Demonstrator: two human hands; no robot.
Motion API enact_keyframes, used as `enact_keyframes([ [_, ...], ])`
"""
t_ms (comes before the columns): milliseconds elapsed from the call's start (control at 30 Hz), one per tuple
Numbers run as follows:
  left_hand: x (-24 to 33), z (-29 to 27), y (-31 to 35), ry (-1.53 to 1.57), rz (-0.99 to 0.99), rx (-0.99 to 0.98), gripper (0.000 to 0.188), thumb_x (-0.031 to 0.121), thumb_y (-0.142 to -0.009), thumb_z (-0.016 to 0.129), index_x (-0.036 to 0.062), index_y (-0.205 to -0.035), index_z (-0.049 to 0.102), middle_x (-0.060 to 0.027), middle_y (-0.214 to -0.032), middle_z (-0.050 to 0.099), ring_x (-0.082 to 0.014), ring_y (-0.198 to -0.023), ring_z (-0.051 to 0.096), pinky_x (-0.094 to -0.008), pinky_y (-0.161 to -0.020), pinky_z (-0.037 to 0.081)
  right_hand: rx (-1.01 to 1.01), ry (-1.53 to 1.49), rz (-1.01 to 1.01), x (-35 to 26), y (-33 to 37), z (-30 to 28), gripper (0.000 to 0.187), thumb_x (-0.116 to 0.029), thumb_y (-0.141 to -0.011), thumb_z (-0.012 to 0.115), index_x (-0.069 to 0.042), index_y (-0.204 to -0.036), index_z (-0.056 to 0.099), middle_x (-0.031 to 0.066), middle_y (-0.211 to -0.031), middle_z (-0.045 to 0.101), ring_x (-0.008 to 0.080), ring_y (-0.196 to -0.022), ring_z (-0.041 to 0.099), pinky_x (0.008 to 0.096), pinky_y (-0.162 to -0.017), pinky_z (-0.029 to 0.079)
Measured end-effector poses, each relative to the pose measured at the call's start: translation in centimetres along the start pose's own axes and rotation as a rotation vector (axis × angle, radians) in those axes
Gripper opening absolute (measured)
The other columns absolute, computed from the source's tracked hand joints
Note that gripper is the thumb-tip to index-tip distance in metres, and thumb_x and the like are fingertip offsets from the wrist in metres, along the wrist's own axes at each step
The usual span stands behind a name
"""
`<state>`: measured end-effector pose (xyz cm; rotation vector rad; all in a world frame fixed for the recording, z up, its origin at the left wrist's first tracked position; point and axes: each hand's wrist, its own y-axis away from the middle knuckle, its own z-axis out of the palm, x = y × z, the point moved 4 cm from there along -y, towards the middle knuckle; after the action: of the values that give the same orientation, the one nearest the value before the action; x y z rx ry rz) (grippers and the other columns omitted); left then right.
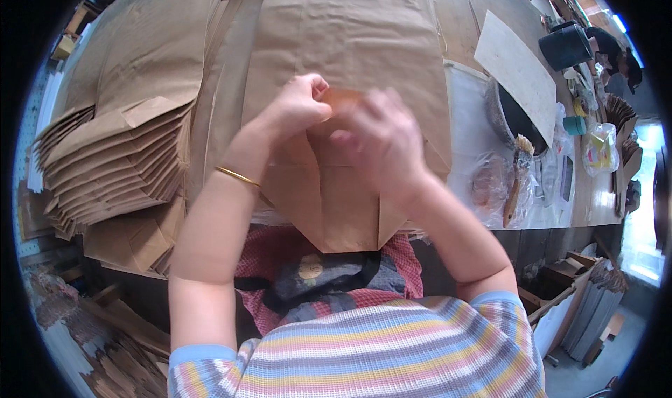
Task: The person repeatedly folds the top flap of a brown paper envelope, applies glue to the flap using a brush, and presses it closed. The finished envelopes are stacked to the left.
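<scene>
A large brown paper bag (pixel 343 41) lies flat before me, its folded bottom end (pixel 350 216) pointing toward my body with creased, angled corners. Over its middle, the fingers of my left hand (pixel 299 105) are curled in a pinch; what they grip, if anything, is hidden. Close beside it is my right hand (pixel 383 135), smeared by motion, above the bag's open folds. Between the two hands shows a small flat orange-brown piece (pixel 343 101), too blurred to name; which hand holds it I cannot tell.
A fanned stack of folded paper bags (pixel 119 160) sits at the left. On the right are a pale board (pixel 516 72) over a dark basin (pixel 505 114), a brush (pixel 518 181), clear plastic bags (pixel 491 181) and a dark bucket (pixel 565 46). Another person (pixel 616 51) is at the far right.
</scene>
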<state>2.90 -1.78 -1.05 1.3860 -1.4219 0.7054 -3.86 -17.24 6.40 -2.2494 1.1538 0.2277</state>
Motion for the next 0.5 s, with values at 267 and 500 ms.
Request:
enact_keyframes([
  [267, -0.2, -0.5, -2.3, -0.347, -0.028, 0.003, 0.015, 0.014, -0.075, 0.069, 0.0019, -0.084, 0.069, -0.014, -0.081, 0.069, -0.0216, -0.079, 0.067, -0.035, -0.071, 0.052, -0.741, 0.379, -0.472, 1.5, 2.0, 1.5, 0.007, -0.018, -0.077, 0.06, -0.012, -0.074, 0.061, 0.0018, -0.081, 0.057, 0.0231, -0.084, 0.063, 0.0343, -0.066, 0.052],
  [500, 5.6, 2.7, 2.7, -1.216, 0.886, 0.552, 0.007, 0.015, -0.073, 0.068, 0.0074, -0.075, 0.069, -0.0067, -0.08, 0.064, -0.0227, -0.079, 0.061, -0.0372, -0.069, 0.05, -0.86, 0.568, -0.053, 1.1, 6.7, -0.1, 0.039, -0.03, -0.079, 0.064, -0.003, -0.107, 0.066, 0.0117, -0.094, 0.064, 0.0236, -0.095, 0.061, 0.0383, -0.084, 0.046],
])
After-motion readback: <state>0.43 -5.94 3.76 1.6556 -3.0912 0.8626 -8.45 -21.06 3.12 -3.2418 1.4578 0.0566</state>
